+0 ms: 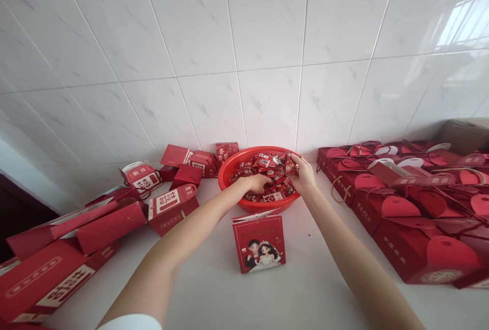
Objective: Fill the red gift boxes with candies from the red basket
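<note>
A red plastic basket (229,159) stands against the wall, filled with red-wrapped candies (273,196). My left hand (256,184) reaches in over the near left rim, its fingers curled down among the wrappers; what they grip is hidden. At the right rim, my right hand (304,173) pinches a red candy packet (291,165) between thumb and fingers. In front of the basket, between my forearms, a red gift box (260,243) with a cartoon bride and groom stands upright, its top flaps raised.
Red boxes with white character panels (168,208) lie in a loose pile on the left. Rows of red boxes (405,243) with rounded flaps and cord handles fill the right side. A brown carton (464,136) sits behind them. White tiled wall (267,29) bounds the table.
</note>
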Motion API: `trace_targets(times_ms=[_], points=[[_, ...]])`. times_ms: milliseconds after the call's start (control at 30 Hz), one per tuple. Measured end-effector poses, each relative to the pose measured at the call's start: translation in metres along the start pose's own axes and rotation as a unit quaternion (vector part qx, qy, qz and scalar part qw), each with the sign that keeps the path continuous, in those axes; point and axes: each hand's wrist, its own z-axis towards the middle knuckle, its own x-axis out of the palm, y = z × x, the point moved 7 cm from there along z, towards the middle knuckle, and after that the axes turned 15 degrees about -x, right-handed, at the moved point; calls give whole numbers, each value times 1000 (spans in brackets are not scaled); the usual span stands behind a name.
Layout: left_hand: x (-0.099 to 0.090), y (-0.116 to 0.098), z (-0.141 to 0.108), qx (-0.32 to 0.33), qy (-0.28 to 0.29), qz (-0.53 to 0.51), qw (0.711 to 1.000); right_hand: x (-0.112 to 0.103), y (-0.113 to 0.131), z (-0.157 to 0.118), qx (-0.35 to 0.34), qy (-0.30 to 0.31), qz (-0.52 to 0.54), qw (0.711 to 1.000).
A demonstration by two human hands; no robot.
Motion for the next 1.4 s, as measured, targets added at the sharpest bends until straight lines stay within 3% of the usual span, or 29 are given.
trace_targets(times_ms=[400, 567, 800, 1000, 1400], points=[[-12, 22, 3, -62, -25, 40, 997, 1, 1, 1, -11, 12, -11, 1000], [-18, 23, 0, -55, -55, 24, 997, 1, 1, 0, -5, 5, -8, 1000], [-7, 11, 4, -17, -24, 13, 999, 0, 2, -1, -2, 6, -6, 1000], [-7, 17, 7, -25, -28, 2, 999, 1, 2, -2, -2, 8, -7, 1000], [-33, 13, -10, 12, -113, -153, 982, 3, 5, -5, 5, 3, 2, 1000]])
